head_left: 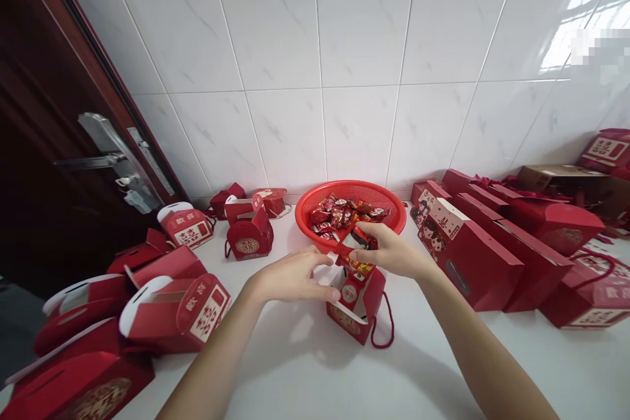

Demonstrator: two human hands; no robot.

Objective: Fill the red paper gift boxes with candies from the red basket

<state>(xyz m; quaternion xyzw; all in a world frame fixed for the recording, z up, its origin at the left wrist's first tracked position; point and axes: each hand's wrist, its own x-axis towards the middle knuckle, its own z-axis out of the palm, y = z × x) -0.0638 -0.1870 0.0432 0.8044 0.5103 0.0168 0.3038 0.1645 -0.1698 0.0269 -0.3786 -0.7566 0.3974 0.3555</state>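
A small red gift box [348, 318] with a gold round emblem stands with its top flaps raised on the white table. My left hand [295, 279] curls around its left side, thumb at the front rim and fingers at a white inner flap [329, 277]. Above the box's far side, my right hand [394, 251] is closed on a wrapped candy [361, 238], partly hidden by the fingers. A yellow-and-red packet [361, 267] shows at the box's mouth under that hand. Inside lies a red wrapped piece [349, 293]. A dark red cord handle [391, 321] hangs at the right.
Behind my hands, a red plastic basket [301, 215] holds several wrapped candies [339, 216]. Several red boxes [167, 315] stand at the left, with smaller ones [249, 236] near the wall. Red gift bags [472, 262] line the right side. A dark door [49, 98] is at far left.
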